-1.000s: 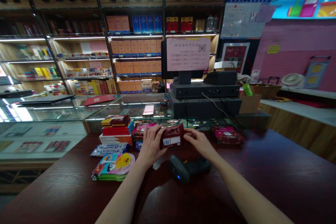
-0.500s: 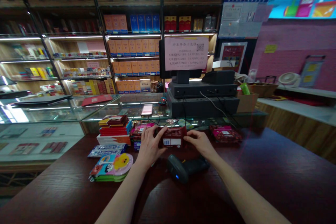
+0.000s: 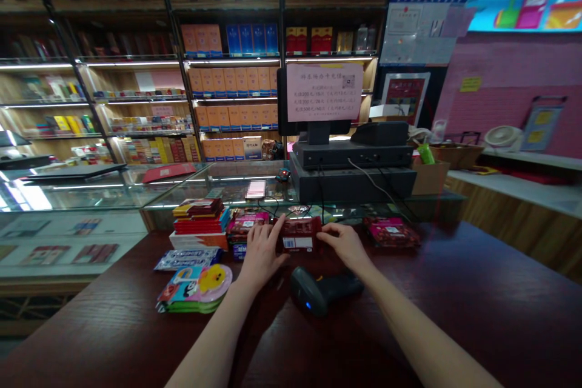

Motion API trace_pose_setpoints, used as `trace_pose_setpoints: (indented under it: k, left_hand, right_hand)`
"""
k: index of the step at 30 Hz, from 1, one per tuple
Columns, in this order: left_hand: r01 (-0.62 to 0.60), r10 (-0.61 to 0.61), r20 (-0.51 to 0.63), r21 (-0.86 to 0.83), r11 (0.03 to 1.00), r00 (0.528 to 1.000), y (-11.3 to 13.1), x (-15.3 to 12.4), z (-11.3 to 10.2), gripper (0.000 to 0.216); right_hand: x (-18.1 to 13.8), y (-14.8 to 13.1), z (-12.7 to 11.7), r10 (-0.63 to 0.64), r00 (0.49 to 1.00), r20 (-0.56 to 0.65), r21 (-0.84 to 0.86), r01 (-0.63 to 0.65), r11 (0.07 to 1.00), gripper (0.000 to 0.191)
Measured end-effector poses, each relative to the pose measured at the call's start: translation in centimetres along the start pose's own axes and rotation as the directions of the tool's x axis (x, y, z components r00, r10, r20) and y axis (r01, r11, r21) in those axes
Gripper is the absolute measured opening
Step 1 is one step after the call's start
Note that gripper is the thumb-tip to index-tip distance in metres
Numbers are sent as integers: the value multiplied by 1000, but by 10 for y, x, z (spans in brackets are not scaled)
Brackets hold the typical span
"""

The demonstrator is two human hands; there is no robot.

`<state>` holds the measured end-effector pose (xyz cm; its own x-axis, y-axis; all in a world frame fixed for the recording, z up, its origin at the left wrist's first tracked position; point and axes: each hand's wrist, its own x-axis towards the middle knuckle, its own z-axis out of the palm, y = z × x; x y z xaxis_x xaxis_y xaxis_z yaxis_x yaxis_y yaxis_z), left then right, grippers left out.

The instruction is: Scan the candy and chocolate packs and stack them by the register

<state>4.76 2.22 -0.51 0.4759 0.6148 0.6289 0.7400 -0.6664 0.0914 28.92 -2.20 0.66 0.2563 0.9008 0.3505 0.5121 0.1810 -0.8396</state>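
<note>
A dark red snack packet (image 3: 301, 231) is held up over the wooden counter, its back with a white label and barcode toward me. My left hand (image 3: 262, 254) grips its left end, index finger at the top edge and thumb near the bottom. On the right edge, my right hand (image 3: 343, 245) pinches the packet between thumb and fingers. Below it lies a black barcode scanner (image 3: 313, 292) with a blue light on. Just left of my left hand are a pink-and-brown snack bag (image 3: 243, 224) and a stack of colourful duck-picture packs (image 3: 195, 288).
Red and yellow packs are stacked (image 3: 200, 224) at the left, behind blue-and-white wrappers (image 3: 188, 257). Another pink-and-brown bag (image 3: 391, 231) lies right. A cash register (image 3: 352, 173) with a paper sign stands on the glass case (image 3: 218, 185) ahead.
Both hands stay at the packet with only slight shifts. My left hand's fingers have drawn a little lower and left along it. The view has shifted very slightly.
</note>
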Motion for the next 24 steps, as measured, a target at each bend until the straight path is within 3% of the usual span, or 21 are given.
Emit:
trace_pose_setpoints:
  k: [8, 16, 21, 24]
  left_hand:
    - [-63, 60, -102, -31, 998, 993, -4, 2, -2, 66]
    - [-10, -23, -233, -137, 991, 972, -4, 3, -7, 54]
    - [-28, -17, -264, -165, 986, 964, -3, 1, -13, 21]
    - [-53, 9, -264, -158, 986, 965, -2, 1, -16, 20]
  right_hand:
    - [4, -3, -3, 45, 999, -5, 43, -44, 998, 20]
    - [2, 4, -1, 51, 998, 34, 142, -56, 988, 20]
    - [-4, 5, -4, 14, 995, 102, 182, -32, 983, 29]
    - [-9, 2, -8, -16, 989, 147, 181, -11, 983, 38]
